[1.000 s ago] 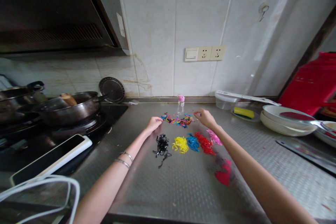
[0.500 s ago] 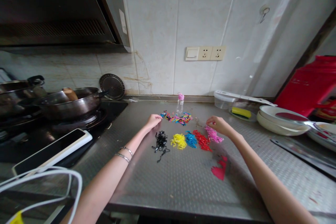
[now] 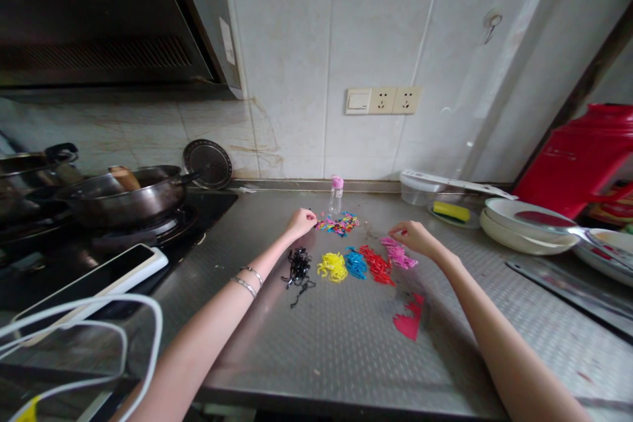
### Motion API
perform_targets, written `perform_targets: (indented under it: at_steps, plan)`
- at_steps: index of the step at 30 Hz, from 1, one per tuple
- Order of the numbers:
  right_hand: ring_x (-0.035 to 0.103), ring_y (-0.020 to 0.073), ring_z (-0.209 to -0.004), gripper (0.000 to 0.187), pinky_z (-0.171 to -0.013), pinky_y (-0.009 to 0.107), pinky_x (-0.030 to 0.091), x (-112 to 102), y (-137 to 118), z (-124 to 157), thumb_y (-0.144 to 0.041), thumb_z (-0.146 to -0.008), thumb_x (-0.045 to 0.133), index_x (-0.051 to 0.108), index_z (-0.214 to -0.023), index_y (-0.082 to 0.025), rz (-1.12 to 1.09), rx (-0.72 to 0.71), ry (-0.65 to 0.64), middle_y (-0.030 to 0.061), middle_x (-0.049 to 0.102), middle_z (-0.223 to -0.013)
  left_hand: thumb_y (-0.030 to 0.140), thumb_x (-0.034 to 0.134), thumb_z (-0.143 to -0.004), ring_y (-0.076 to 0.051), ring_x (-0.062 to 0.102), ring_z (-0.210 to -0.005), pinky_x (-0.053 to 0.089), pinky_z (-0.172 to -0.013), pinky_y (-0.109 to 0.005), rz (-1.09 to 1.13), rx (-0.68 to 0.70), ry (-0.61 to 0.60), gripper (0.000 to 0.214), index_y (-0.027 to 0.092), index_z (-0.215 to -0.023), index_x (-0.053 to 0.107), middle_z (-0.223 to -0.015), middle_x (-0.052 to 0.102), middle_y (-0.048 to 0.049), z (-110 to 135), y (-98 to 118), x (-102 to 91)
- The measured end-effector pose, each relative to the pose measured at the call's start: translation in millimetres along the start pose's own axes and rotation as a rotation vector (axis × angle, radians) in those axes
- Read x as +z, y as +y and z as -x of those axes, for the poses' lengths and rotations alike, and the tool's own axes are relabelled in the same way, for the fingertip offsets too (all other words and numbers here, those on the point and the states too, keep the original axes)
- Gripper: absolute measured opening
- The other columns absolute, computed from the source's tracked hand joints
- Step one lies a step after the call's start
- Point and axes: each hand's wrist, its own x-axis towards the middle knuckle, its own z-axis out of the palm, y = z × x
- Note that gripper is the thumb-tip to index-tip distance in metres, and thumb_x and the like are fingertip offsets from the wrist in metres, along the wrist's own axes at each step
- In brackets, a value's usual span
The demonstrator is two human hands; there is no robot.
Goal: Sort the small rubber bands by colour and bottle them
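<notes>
Left hand [image 3: 299,224] and right hand [image 3: 416,236] curl, grips unclear — the latter, dipping, could scatter the rightmost thin, pink, rubbery-looking loops [image 3: 399,254].

Tiled wall [image 3: 287,33], wall sockets [image 3: 394,100], steel counter [image 3: 297,356]

Left arm [image 3: 212,323] and right arm [image 3: 497,323] stretched forward; left hand [image 3: 300,223] and right hand [image 3: 415,236] apart, fingers [image 3: 401,227] curled on both.

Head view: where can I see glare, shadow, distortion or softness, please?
Head view: pale glare streaks the wall at right; shadow darkens the counter beside the right forearm; the red flask leans, probably lens distortion; the mixed-colour pile is too soft to separate every piece.
</notes>
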Motion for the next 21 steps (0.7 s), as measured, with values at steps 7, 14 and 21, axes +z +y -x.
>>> perform_targets:
  at_steps: [7,14,21]
  plan:
    - [0.063,0.0171,-0.078,0.027,-0.069,0.021,0.044,-1.9,-2.3,4.5,-0.026,-0.073,0.046,0.069,-0.083,-0.017,0.039,0.052,0.006,0.0067,0.069,-0.083,0.035,0.054,-0.070,-0.014,0.055,-0.057,0.037,-0.056,-0.022,-0.136,0.086,-0.073,0.028,0.014,-0.082,0.068,-0.062,0.064,-0.0050,-18.4,15.3,14.2]
    - [0.063,0.0174,-0.079,0.023,-0.071,0.020,0.043,-4.3,-7.3,4.3,-0.025,-0.073,0.048,0.069,-0.082,-0.019,0.028,0.053,0.026,0.0066,0.069,-0.082,0.037,0.064,-0.064,-0.013,0.053,-0.054,0.036,-0.056,-0.022,-0.163,0.038,-0.118,0.024,0.015,-0.071,0.069,-0.057,0.063,-0.0052,-29.4,17.5,21.4]
    - [0.063,0.0167,-0.077,0.022,-0.069,0.019,0.043,-6.3,-15.0,6.8,-0.025,-0.074,0.049,0.069,-0.083,-0.020,0.041,0.063,0.037,0.0062,0.069,-0.078,0.031,0.062,-0.066,-0.013,0.053,-0.055,0.035,-0.054,-0.022,-0.155,0.017,-0.085,0.020,0.015,-0.073,0.070,-0.062,0.064,-0.0061,-26.1,19.6,25.3]
